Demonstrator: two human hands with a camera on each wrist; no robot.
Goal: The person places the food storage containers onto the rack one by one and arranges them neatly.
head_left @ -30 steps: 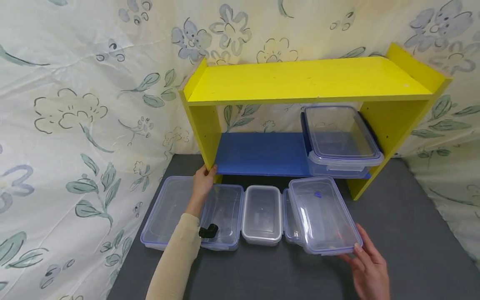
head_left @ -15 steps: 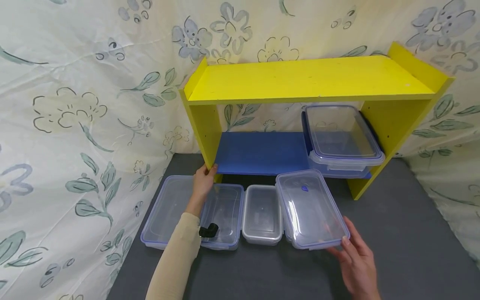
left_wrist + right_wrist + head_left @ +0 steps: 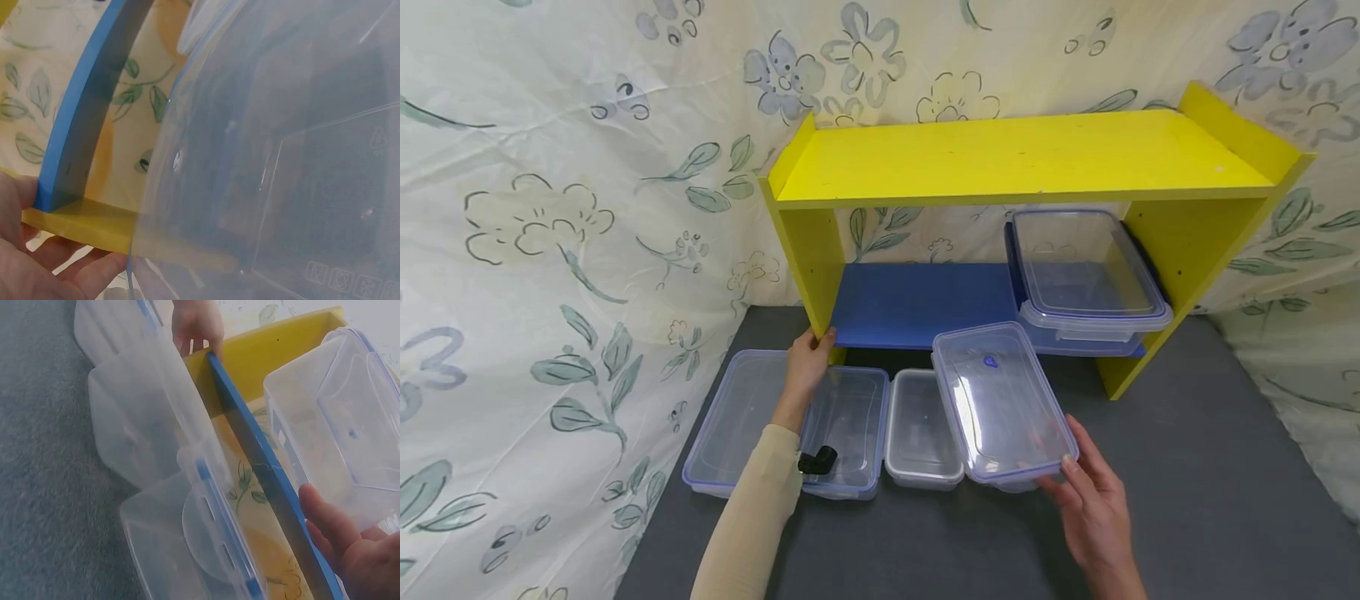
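The right hand [image 3: 1093, 508] pinches the near right corner of a clear, rectangular plastic container with a thin blue rim [image 3: 1000, 417], thumb above and other fingers below. This container is held tilted in front of the shelf, its far end close to the front edge of a flat blue shelf board [image 3: 925, 304], and it partly covers the right side of a translucent rectangular container with a whitish rim [image 3: 917, 425] on the dark grey surface [image 3: 1210, 500]. The left hand [image 3: 808, 362] grasps the lower front edge of the left side panel of a bright yellow shelf unit [image 3: 1000, 162], its fingers curled around the panel beside the blue board. Near that arm's beige sleeve [image 3: 748, 517] are a large, clear, blue-rimmed container [image 3: 733, 417] at the far left and a smaller blue-rimmed container [image 3: 857, 408] just right of it. Clear, blue-edged boxes [image 3: 1086, 267] stand at the right end of the blue board.
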